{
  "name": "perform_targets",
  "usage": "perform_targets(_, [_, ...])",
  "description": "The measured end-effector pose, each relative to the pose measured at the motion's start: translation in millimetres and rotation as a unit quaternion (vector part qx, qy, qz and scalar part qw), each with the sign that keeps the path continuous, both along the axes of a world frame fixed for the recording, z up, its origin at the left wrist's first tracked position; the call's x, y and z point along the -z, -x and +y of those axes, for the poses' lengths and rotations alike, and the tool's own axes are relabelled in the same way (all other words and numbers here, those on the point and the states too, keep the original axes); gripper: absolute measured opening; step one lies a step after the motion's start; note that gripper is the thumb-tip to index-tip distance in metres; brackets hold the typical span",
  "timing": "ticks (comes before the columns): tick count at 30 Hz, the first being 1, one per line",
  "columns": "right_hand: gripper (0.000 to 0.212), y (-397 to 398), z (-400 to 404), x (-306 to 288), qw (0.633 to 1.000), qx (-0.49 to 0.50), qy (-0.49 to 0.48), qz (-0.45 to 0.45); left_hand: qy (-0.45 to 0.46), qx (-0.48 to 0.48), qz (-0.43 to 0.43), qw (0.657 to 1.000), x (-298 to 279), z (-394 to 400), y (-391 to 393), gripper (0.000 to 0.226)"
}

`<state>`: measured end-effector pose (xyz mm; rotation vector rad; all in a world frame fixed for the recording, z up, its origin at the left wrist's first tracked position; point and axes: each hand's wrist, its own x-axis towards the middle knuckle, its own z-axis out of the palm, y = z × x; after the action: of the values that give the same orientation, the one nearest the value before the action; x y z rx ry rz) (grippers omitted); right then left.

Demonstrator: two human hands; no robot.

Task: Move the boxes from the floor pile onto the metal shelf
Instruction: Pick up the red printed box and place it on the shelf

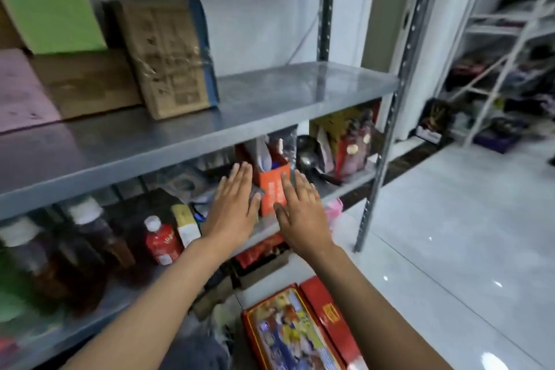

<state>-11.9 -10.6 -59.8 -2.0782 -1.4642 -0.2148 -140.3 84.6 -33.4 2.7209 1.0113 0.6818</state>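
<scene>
Both arms reach forward and down, side by side, palms facing down. The left hand (pixel 232 204) is flat with its fingers straight and close together, holding nothing; the right hand (pixel 300 207) is likewise flat with fingers straight and slightly spread, holding nothing. They hover in front of the front edge of the shelf's lower board, with an orange box (pixel 274 189) showing in the gap between them; whether either hand touches it cannot be told.

On the floor (pixel 450 234) below the forearms, at the bottom edge of the view, lie two flat red boxes (pixel 303 327) side by side, the nearer one with a bright, many-coloured picture on its lid, the other plain red with a yellow label.

The metal shelf (pixel 270 105) is grey with perforated uprights. Near the left end of its middle board a brown cardboard box (pixel 166 54) with a blue side stands leaning, wrapped in clear tape; beside it, toward the left end, are a green box (pixel 48 0), a plain brown box (pixel 87 81) and a pink one (pixel 21 93).

On the lower board stand dark bottles (pixel 90 234) with white caps, a red bottle (pixel 160 242), a ladle (pixel 306 153) and packets
</scene>
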Motion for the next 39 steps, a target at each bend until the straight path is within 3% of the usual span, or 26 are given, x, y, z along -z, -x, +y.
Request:
perform_targets(11, [0.059, -33.7, -82.5, 172.5, 0.970, 0.112, 0.150, 0.153, 0.215, 0.014, 0.050, 0.975, 185.0, -62.5, -65.6, 0.059])
perform_targets(19, [0.060, -24.1, -107.9, 297.0, 0.908, 0.174, 0.260, 0.278, 0.396, -0.069, 0.124, 0.907, 337.1, -111.0, -47.4, 0.059])
perform_targets(22, [0.061, -22.3, -113.3, 333.3, 0.883, 0.185, 0.308, 0.301, 0.411, -0.086, 0.206, 0.884, 379.6, -130.2, -25.4, 0.060])
perform_targets(24, [0.060, -21.0, -113.0, 354.6, 0.866, 0.192, 0.334, 0.319, 0.413, -0.071, 0.259, 0.870, 399.1, -133.8, -18.7, 0.059])
perform_targets(30, [0.058, -27.1, -111.7, 409.9, 0.831, 0.228, 0.366, 0.352, 0.455, -0.100, 0.308, 0.830, 443.6, -117.3, -17.6, 0.053])
perform_targets(39, [0.046, -22.6, -119.6, 445.1, 0.799, 0.246, 0.390, 0.385, 0.587, -0.221, 0.273, 0.729, 485.7, -118.5, -9.8, 0.053])
